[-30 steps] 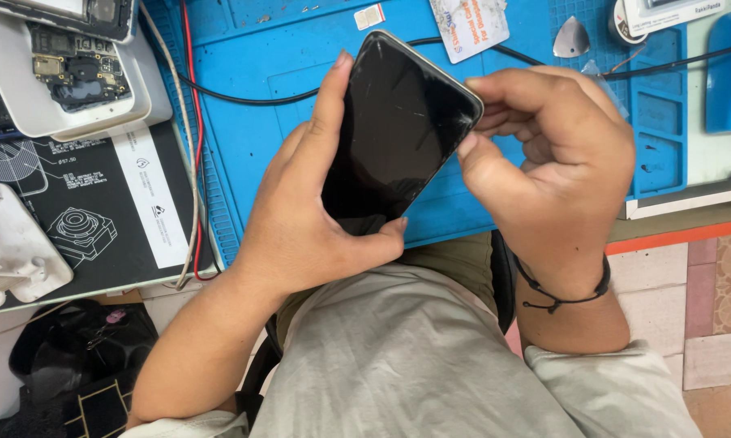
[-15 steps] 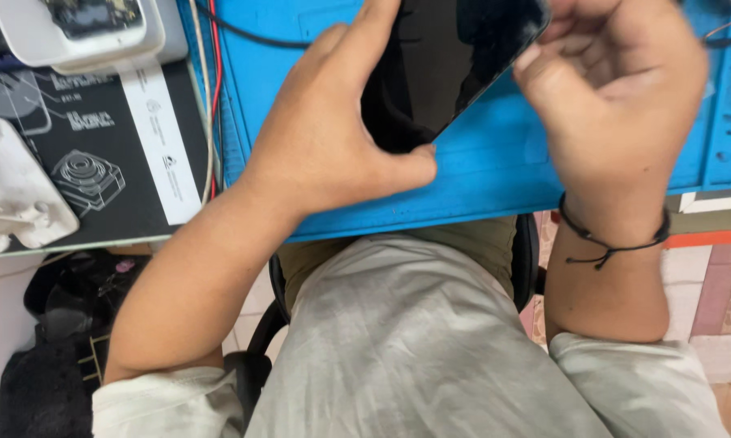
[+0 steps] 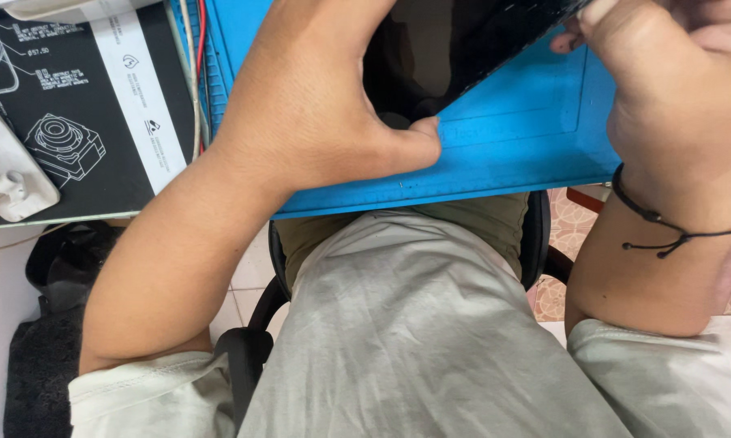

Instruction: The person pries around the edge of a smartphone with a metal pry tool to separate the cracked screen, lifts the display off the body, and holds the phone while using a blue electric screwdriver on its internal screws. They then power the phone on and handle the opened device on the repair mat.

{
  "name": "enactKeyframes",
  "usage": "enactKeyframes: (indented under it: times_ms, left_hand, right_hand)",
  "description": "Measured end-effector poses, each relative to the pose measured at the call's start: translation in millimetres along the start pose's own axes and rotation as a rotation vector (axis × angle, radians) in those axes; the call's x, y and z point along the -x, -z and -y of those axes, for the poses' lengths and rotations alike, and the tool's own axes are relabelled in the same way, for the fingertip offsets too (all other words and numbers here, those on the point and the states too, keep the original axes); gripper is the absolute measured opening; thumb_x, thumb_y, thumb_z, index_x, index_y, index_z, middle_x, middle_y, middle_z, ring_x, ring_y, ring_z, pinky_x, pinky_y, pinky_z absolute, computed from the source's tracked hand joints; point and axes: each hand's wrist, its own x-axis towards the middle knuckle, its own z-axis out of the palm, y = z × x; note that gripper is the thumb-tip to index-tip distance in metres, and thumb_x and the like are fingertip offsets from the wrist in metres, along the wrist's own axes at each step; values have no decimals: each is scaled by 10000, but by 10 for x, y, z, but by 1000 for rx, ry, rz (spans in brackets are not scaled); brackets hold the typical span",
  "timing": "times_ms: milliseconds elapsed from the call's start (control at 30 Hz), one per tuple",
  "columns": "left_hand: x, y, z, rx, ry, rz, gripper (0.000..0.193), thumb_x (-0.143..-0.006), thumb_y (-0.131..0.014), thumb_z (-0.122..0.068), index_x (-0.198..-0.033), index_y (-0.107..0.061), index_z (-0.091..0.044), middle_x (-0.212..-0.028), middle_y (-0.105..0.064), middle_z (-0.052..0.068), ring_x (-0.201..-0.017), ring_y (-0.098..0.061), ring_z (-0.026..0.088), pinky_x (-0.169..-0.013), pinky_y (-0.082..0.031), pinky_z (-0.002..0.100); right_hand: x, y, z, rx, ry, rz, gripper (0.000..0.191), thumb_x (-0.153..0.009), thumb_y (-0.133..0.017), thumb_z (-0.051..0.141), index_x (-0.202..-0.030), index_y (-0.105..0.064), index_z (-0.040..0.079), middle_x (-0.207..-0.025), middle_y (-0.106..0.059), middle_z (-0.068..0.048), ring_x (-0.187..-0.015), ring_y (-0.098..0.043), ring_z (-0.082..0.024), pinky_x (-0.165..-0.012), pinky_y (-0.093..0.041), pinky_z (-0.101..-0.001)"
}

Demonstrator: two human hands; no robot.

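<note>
Gripping from both sides, the fingers close on a dark phone (image 3: 454, 57) held tilted above the near edge of the tabletop. The left hand (image 3: 317, 105) wraps the phone's lower end, its thumb (image 3: 414, 142) pressed across under the bottom corner. The right hand (image 3: 673, 89) pinches the upper right edge; its fingertips run out of the top of the frame, so exactly how they sit on the glass is hard to tell. A thin black cord bracelet (image 3: 665, 223) circles the right wrist.

Under the phone lies a bright blue work mat (image 3: 503, 154) with moulded grooves and a ruler scale along its front edge. Just left of the mat, red and white wires (image 3: 195, 73) run along its side. Beside them sits a black sheet (image 3: 65, 122) printed with white line drawings, and a white plastic piece (image 3: 8, 174) rests on its left part.

Below the tabletop's edge, a grey-white shirt (image 3: 414, 324) covers the person's lap, with a black chair (image 3: 252, 349) showing at either side. Patterned floor tiles (image 3: 568, 235) appear to the right, and a dark bag (image 3: 49, 324), or perhaps bundled cloth, lies low on the left.
</note>
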Motion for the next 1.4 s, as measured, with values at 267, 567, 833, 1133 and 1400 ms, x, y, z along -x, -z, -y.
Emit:
enactKeyframes:
  times_ms: [267, 567, 833, 1133, 1400]
  left_hand:
    - [87, 114, 96, -88, -33, 97, 587, -738, -901, -255, -1178, -615, 6, -1071, -638, 193, -1005, -619, 397, -841, -493, 462]
    - [85, 162, 192, -166, -135, 81, 646, -705, -903, -266, -1192, -583, 12, -1115, -606, 193, -1092, -584, 415, -902, -478, 477]
    - [-31, 243, 192, -117, -178, 107, 873, -723, -883, -228, -1440, -455, 26, -1295, -582, 213, -1179, -568, 405, -1021, -486, 455]
    - [-58, 289, 43, 270, 41, 137, 1055, -761, -846, -163, -1603, -223, -40, -1365, -570, 167, -1233, -607, 295, -1066, -500, 353]
    - [-65, 317, 155, 1389, 574, 187, 1052, -731, -726, -271, -1647, -242, -88, -1025, -496, 121, -735, -493, 195, -697, -452, 372]
  right_hand:
    - [-164, 252, -202, 61, -138, 187, 31, -1075, -638, -12, -1104, -642, -20, -993, -640, -42, -873, -614, -118, -797, -478, -244]
    - [-339, 177, -7, 311, -230, 227, 165, -972, -740, 100, -1112, -660, 64, -874, -628, 18, -732, -559, -45, -661, -431, -200]
    - [-490, 107, 253, 209, -71, 352, 159, -939, -702, 44, -1091, -654, 38, -998, -654, 12, -902, -633, -61, -803, -517, -201]
    - [-327, 134, 581, 262, 85, 195, 274, -1014, -757, 55, -1270, -672, 5, -1117, -673, -40, -1017, -662, -105, -889, -545, -224]
    - [-194, 138, 687, 601, 197, 97, 283, -873, -805, 53, -1120, -708, -45, -1006, -693, -150, -856, -710, -206, -754, -553, -295]
